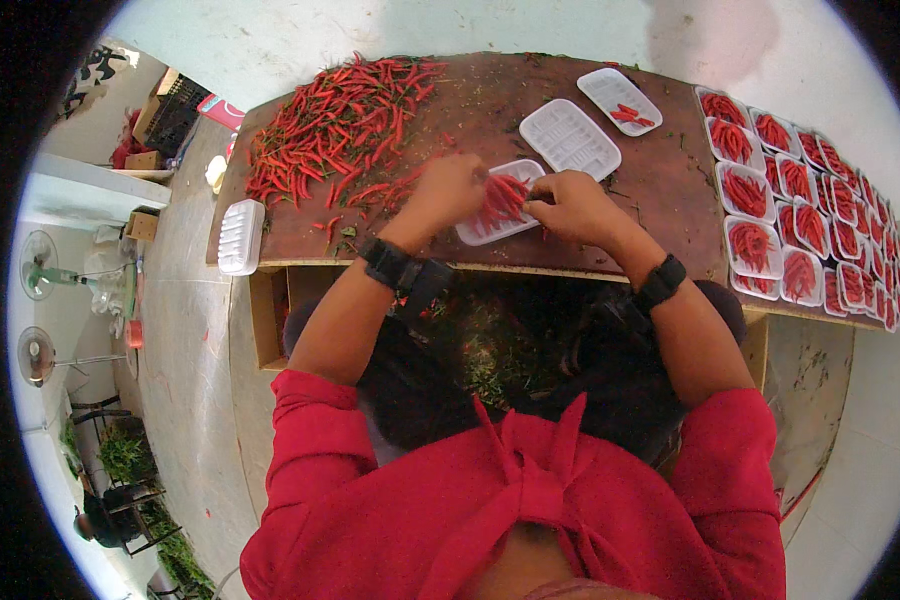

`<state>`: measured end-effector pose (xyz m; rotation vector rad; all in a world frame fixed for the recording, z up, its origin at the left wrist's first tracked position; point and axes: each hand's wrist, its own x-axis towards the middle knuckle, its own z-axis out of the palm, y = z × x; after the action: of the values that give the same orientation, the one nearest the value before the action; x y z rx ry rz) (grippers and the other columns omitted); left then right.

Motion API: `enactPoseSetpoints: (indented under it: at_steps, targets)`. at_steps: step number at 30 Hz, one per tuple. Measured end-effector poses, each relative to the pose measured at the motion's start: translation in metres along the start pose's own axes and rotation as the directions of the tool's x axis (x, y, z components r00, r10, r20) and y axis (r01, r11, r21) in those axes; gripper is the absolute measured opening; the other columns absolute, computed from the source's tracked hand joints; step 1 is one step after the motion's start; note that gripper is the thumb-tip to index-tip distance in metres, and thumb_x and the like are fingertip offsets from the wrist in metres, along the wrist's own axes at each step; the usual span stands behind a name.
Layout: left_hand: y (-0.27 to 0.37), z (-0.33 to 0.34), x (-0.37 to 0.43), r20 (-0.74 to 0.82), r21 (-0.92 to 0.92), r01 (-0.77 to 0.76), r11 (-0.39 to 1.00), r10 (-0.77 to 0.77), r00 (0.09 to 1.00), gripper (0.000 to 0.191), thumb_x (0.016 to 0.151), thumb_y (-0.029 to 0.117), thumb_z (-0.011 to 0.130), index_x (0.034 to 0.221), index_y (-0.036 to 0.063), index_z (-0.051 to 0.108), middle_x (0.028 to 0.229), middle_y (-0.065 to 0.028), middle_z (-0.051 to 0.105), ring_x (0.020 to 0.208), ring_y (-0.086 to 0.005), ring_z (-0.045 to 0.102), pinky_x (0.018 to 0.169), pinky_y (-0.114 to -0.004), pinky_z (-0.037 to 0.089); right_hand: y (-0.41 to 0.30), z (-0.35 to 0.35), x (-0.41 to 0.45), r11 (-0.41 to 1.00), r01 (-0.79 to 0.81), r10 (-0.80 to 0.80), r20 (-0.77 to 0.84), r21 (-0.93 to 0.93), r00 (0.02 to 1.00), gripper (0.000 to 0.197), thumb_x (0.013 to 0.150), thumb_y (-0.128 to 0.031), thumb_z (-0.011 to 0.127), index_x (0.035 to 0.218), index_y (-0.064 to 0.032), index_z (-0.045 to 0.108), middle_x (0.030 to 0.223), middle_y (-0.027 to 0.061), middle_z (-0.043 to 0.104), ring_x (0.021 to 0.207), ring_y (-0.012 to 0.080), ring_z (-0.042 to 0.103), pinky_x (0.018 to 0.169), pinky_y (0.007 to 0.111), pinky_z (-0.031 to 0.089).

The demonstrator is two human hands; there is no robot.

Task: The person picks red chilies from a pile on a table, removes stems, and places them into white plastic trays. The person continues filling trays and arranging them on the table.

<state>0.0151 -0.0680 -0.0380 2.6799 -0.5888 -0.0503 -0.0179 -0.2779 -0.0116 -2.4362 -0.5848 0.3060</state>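
Before me on the brown table a white plastic tray holds a bunch of red chili peppers. My left hand is at the tray's left side, fingers bent down beside the chilies; its fingertips are blurred, and any grip on a chili is unclear. At the right side, my right hand has its thumb and curled fingers close together by the chili ends and the tray's rim. Whether a stem is pinched there is too small to tell. Loose chilies lie left of the tray.
A large heap of chilies covers the table's back left. Behind the tray lie an empty tray and one with a few chilies. Stacked filled trays line the right end. Upturned white trays sit at the left edge.
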Motion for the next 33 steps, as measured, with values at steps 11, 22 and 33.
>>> enactPoseSetpoints:
  at_steps: [11,22,33]
  targets:
    - [-0.025,-0.008,-0.019,-0.146,0.039,0.084,0.996,-0.077,0.986,0.037,0.076,0.028,0.064,0.103,0.0033,0.059,0.098,-0.0193,0.063,0.092,-0.0357,0.06,0.08,-0.042,0.047,0.026,-0.002,-0.006,0.951,-0.29,0.258,-0.237,-0.11,0.936,0.029,0.075,-0.025,0.059,0.089,-0.0009,0.067,0.087,0.0207,0.065,0.083,0.0353,0.062,0.076,0.043,0.048]
    - [-0.032,0.003,-0.027,-0.05,0.034,0.079,0.996,-0.077,0.996,0.032,0.075,0.024,0.058,0.1,0.0031,0.06,0.093,-0.0204,0.063,0.09,-0.0378,0.059,0.078,-0.045,0.046,0.054,0.037,0.004,0.947,-0.311,0.32,-0.183,0.08,0.929,0.028,0.072,-0.019,0.055,0.088,0.0014,0.066,0.079,0.0198,0.066,0.074,0.032,0.065,0.072,0.042,0.05]
    - [-0.012,-0.014,-0.027,-0.058,-0.097,0.118,0.988,-0.124,0.991,0.037,0.075,0.016,0.064,0.106,-0.0034,0.057,0.087,-0.0149,0.066,0.075,-0.0241,0.065,0.064,-0.034,0.05,0.036,0.011,-0.013,0.745,-0.405,0.491,-0.026,0.53,0.871,0.026,0.077,-0.009,0.057,0.099,0.0052,0.062,0.07,0.0131,0.065,0.056,0.0181,0.064,0.048,0.031,0.049]
